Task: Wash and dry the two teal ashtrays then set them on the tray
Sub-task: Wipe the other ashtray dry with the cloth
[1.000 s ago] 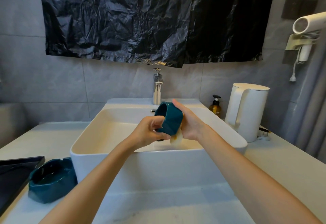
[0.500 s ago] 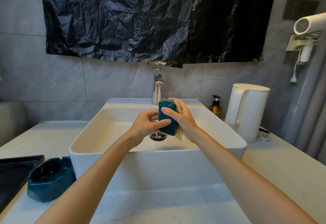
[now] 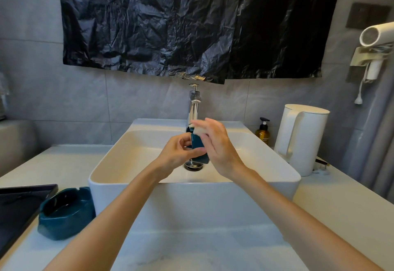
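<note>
Over the white basin (image 3: 132, 177), my left hand (image 3: 178, 153) grips a teal ashtray (image 3: 199, 150) held on edge above the drain. My right hand (image 3: 217, 145) presses a pale sponge (image 3: 199, 129) against the top of that ashtray, its fingers partly covering it. A second teal ashtray (image 3: 66, 213) sits upright on the counter at the left of the basin, beside the dark tray (image 3: 19, 204) at the left edge.
A chrome tap (image 3: 194, 104) stands behind the basin. At the right are an amber pump bottle (image 3: 262, 132) and a white kettle (image 3: 302, 140). A hair dryer (image 3: 375, 36) hangs on the right wall. Black plastic sheeting (image 3: 191, 21) covers the wall above.
The ashtray has been turned on edge between my hands. My right hand with the sponge has slid from the lower side up to the ashtray's top.
</note>
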